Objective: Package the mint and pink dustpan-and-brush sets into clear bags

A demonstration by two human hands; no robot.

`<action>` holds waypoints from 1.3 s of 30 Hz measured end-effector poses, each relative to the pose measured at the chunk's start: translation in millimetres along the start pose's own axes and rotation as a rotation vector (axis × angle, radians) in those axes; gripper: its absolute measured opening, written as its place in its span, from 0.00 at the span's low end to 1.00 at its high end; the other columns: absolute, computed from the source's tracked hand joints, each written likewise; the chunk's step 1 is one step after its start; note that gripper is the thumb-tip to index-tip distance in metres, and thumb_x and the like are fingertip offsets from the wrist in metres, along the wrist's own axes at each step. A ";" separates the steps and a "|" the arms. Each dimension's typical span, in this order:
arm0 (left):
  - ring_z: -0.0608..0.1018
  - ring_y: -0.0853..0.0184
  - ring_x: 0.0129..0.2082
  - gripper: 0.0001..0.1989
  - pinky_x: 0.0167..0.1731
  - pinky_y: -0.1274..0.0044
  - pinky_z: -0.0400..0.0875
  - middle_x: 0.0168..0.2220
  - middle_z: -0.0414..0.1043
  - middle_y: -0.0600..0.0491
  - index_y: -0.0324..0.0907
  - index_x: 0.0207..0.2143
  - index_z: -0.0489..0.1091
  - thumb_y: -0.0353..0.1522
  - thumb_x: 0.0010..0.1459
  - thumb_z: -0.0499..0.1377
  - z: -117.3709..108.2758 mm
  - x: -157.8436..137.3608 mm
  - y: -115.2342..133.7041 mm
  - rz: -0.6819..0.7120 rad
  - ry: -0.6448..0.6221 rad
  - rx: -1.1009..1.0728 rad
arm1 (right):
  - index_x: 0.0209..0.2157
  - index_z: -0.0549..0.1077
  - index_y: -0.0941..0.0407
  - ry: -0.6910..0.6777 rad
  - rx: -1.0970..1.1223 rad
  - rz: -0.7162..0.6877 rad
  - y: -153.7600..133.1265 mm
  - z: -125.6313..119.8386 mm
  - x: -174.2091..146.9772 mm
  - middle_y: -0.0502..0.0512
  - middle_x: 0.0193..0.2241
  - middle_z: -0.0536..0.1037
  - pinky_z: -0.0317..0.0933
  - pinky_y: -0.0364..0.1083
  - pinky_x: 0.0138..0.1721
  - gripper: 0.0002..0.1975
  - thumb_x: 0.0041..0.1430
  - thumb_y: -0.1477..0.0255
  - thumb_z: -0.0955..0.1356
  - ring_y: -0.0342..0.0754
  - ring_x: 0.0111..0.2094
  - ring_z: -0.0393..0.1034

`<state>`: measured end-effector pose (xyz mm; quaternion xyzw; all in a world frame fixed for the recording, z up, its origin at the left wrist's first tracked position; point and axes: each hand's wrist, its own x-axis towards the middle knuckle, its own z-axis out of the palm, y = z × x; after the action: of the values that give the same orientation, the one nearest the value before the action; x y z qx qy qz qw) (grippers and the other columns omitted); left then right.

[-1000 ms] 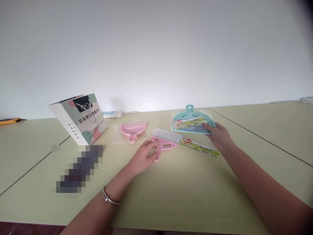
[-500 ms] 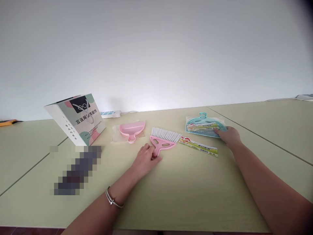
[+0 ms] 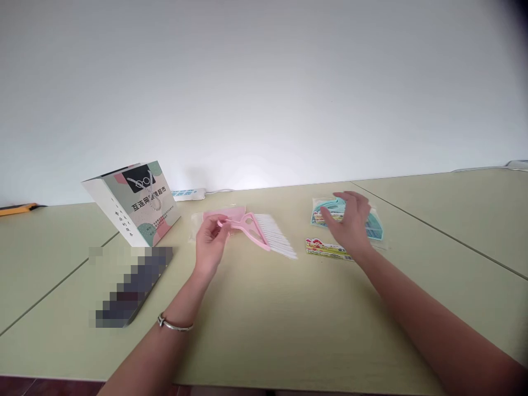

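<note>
My left hand (image 3: 212, 242) grips the handle end of a pink hand brush (image 3: 258, 231), whose white bristles point to the right. Behind that hand lies a pink dustpan (image 3: 233, 212) on clear plastic wrapping, partly covered by the hand and brush. My right hand (image 3: 350, 220) hovers with fingers apart, holding nothing, in front of a teal dustpan set (image 3: 374, 228) in a clear bag. A printed cardboard label (image 3: 325, 249) lies on the table below it, its right end hidden by my right hand and wrist.
A paper gift bag (image 3: 144, 203) with rope handles stands at the left. A blurred dark flat object (image 3: 132, 289) lies in front of it. A white power strip (image 3: 188, 194) rests by the wall, and an orange-and-black tool (image 3: 18, 209) sits far left.
My left hand has lifted the pink brush and moved left, turning its bristles to the right. My right hand has let go of the teal set and shifted left.
</note>
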<state>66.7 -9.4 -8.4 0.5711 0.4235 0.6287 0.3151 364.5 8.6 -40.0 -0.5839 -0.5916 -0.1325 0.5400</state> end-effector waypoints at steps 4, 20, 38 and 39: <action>0.75 0.69 0.35 0.11 0.37 0.77 0.68 0.36 0.74 0.51 0.42 0.35 0.70 0.35 0.49 0.62 -5.3 4.7 12.2 0.068 0.082 -0.237 | 0.48 0.63 0.52 -0.126 0.195 -0.154 -42.7 -5.0 -10.2 0.63 0.50 0.63 0.51 0.58 0.54 0.18 0.57 0.62 0.63 0.56 0.55 0.55; 0.79 0.66 0.33 0.16 0.43 0.69 0.71 0.36 0.78 0.49 0.41 0.39 0.75 0.36 0.47 0.64 18.8 -15.0 20.2 -0.112 0.093 -0.268 | 0.60 0.55 0.49 -1.053 0.648 -0.070 -136.7 -30.8 -54.7 0.58 0.52 0.69 0.60 0.53 0.49 0.41 0.46 0.60 0.71 0.54 0.49 0.64; 0.73 0.56 0.43 0.10 0.45 0.62 0.65 0.49 0.62 0.42 0.41 0.37 0.68 0.36 0.53 0.56 -14.6 13.7 -43.7 -0.029 -0.280 0.995 | 0.43 0.73 0.49 -0.507 0.968 0.687 -99.1 -13.4 -35.8 0.52 0.45 0.77 0.61 0.52 0.46 0.19 0.48 0.59 0.70 0.54 0.47 0.69; 0.73 0.58 0.41 0.09 0.43 0.64 0.66 0.48 0.61 0.42 0.40 0.35 0.68 0.36 0.53 0.56 -15.0 15.0 -44.4 -0.024 -0.257 0.981 | 0.42 0.74 0.49 -0.527 0.974 0.677 -99.9 -12.4 -37.4 0.52 0.44 0.77 0.60 0.52 0.46 0.19 0.48 0.59 0.70 0.54 0.47 0.69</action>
<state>45.8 20.9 -41.1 0.7197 0.6333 0.2767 0.0665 277.4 -49.9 -17.6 -0.4393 -0.4798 0.4763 0.5916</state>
